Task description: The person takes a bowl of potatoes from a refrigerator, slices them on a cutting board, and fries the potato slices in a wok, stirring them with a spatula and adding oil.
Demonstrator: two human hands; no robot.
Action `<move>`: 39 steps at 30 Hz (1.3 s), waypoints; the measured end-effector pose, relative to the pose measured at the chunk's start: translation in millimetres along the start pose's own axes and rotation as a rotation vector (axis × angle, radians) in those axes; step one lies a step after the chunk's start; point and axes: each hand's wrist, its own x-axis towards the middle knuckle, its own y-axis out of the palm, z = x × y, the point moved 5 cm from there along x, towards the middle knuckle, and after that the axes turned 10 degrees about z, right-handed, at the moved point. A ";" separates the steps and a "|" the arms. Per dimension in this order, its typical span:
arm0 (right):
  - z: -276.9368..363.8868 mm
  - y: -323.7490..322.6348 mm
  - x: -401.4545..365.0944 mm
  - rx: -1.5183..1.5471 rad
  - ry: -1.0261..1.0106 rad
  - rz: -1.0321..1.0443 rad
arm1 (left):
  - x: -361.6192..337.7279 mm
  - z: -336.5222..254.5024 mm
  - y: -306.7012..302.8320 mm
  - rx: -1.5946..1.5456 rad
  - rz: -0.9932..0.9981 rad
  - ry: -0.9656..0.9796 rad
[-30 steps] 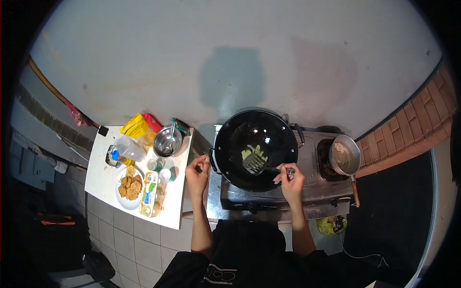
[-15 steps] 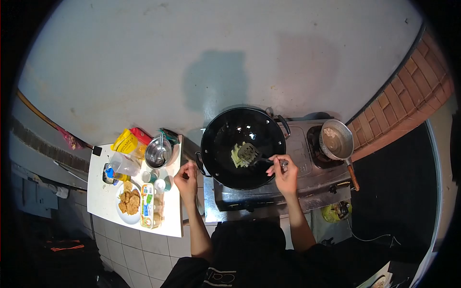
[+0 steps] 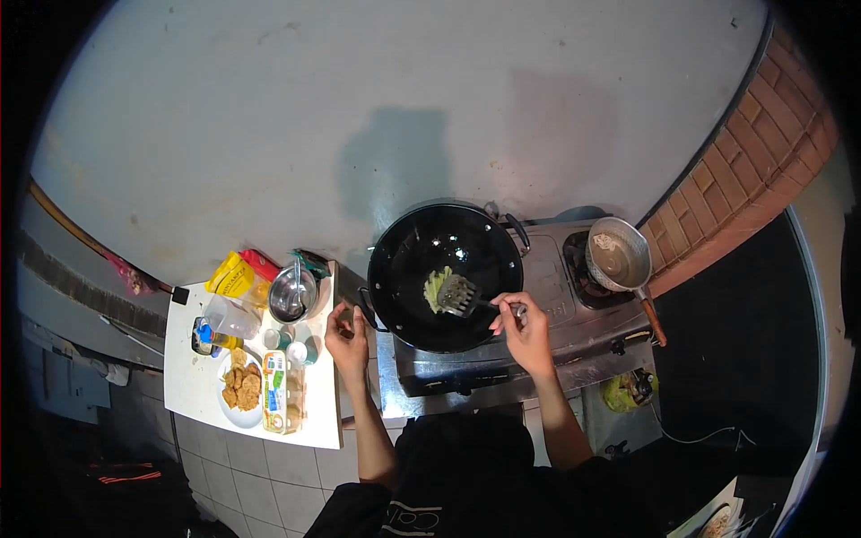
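My right hand (image 3: 527,334) grips the dark handle of a slotted spatula (image 3: 459,296). The spatula's head is low inside a large black wok (image 3: 417,251) and touches a small heap of pale green shredded vegetable (image 3: 438,287) near the wok's middle. Beside the wok's left handle (image 3: 368,308) is my left hand (image 3: 348,341), raised with thumb and fingers apart and nothing visible in it. The wok rests on a metal gas stove (image 3: 552,309).
A saucepan (image 3: 619,255) with a wooden handle stands on the right burner. The white table (image 3: 193,394) at left bears a metal bowl (image 3: 293,291), a plate of fried food (image 3: 242,390), an egg carton (image 3: 282,392), jars and a yellow packet (image 3: 233,276). A brick edge (image 3: 717,197) runs along the right.
My left thumb and fingers have moved apart from a pinch. The spatula has shifted slightly against the vegetable, which looks more gathered. The whole view has shifted a little.
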 end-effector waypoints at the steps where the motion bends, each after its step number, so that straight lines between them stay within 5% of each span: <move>1: -3.2 3.2 -1.4 0.018 -0.004 0.013 | 0.8 5.7 0.1 0.021 -0.011 0.003; 23: -9.5 18.4 39.7 -0.172 -0.089 -0.070 | -12.5 -2.8 3.3 -0.013 0.019 0.026; 39: 10.6 48.6 64.4 -0.357 -0.172 0.146 | -14.6 -3.8 -12.9 -0.024 0.006 -0.027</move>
